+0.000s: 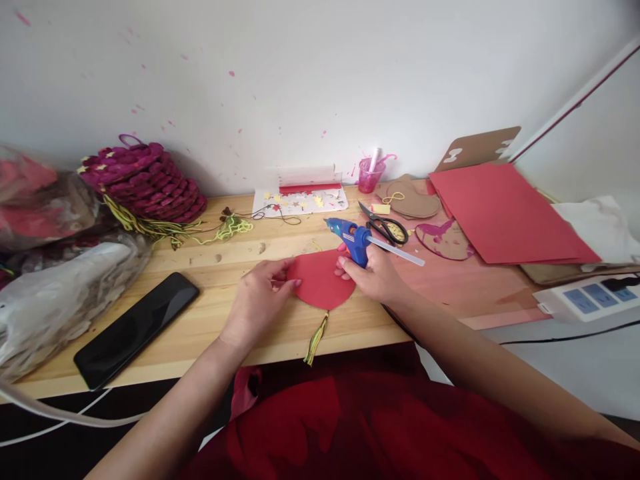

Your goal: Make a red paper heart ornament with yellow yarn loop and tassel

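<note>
A red paper piece (pixel 323 279) with a rounded lower edge lies at the front of the wooden table. From its bottom hangs a yellow-green tassel (pixel 315 340). My left hand (pixel 265 293) pinches the paper's left edge between thumb and fingers. In my right hand (pixel 377 273) is a blue glue gun (pixel 353 240), its nozzle pointing to the upper left and a clear glue stick (pixel 400 251) sticking out of its back. The right fingertips are also close to the paper's right edge; whether they touch it is hard to tell.
Black-handled scissors (pixel 383 223), brown cardboard shapes (pixel 413 200) and red sheets (pixel 505 213) lie to the right, near a power strip (pixel 590 300). A black phone (pixel 137 330), plastic bags (pixel 65 293) and a purple stack (pixel 145 183) with tassels are leftward. Behind sits a star-covered sheet (pixel 300 202).
</note>
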### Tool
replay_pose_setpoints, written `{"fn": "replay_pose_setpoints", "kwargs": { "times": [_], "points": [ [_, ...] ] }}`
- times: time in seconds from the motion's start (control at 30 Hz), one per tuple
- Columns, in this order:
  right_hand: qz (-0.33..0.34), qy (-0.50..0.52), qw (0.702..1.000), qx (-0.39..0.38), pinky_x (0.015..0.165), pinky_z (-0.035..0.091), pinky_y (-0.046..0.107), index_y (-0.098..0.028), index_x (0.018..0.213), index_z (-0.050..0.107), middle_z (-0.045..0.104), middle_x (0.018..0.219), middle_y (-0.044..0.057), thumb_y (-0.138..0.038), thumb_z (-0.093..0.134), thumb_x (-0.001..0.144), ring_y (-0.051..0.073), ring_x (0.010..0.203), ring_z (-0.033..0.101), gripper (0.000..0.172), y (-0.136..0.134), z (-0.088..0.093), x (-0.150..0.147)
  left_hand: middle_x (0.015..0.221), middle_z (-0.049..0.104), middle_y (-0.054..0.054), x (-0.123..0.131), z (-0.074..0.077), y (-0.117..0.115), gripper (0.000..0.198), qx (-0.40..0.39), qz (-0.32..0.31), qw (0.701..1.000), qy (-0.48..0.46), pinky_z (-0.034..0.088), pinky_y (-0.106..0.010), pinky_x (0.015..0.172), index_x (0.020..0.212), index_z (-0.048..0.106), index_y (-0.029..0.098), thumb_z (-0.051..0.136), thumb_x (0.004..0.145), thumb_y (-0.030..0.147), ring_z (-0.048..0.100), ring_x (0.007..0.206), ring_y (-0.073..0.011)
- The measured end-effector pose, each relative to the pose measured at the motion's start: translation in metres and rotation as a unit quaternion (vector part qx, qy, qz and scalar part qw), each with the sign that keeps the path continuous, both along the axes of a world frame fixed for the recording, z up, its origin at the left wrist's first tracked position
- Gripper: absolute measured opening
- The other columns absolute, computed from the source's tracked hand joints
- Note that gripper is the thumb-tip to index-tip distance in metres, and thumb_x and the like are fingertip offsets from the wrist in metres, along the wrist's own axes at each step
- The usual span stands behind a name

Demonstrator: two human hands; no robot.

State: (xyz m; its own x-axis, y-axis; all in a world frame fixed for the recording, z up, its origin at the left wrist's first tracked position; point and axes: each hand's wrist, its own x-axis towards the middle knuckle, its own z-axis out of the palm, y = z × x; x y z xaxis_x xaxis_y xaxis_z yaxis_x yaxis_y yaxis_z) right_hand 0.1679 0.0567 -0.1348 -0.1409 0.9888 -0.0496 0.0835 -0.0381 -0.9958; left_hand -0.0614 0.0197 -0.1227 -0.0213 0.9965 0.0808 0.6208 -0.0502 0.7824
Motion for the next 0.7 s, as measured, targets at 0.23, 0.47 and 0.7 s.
{"fn": "replay_pose_setpoints", "kwargs": {
  "times": [0.23,0.47,0.7],
  "points": [
    [-0.01,-0.01,1.0,-0.007,0.07,0.066,0.034,-0.02,0.105,0.057,0.071,0.083,0.001,-0.02,0.068,0.086,0.017,0.07,0.075,0.022,-0.002,0.004,-0.002,0.113,0.071,-0.007,0.008,0.0,-0.002,0.028,0.046,-0.025,0.99,0.135,0.058,-0.036,0.094,0.113,0.078,0.021,0.073,0.086,0.022,0.071,0.093,-0.0192],
    [-0.06,0.005,0.996,0.071,0.066,0.064,0.034,-0.021,0.109,0.058,0.07,0.083,0.001,-0.035,0.067,0.088,0.018,0.072,0.074,0.026,-0.002,0.002,0.002,0.113,0.068,-0.008,0.005,-0.009,-0.002,0.025,0.113,-0.055,0.974,0.187,0.058,-0.037,0.093,0.113,0.078,0.021,0.068,0.09,0.022,0.068,0.095,-0.0202],
    [-0.157,-0.1,0.972,0.141,0.085,0.062,0.048,-0.023,0.106,0.058,0.071,0.103,0.008,-0.032,0.067,0.084,0.025,0.091,0.073,0.025,0.014,-0.005,0.019,0.111,0.066,-0.011,0.003,-0.017,-0.002,0.026,0.187,-0.084,0.952,0.227,0.058,-0.04,0.085,0.114,0.077,0.019,0.06,0.097,0.027,0.065,0.088,-0.0214]
  ]
}}
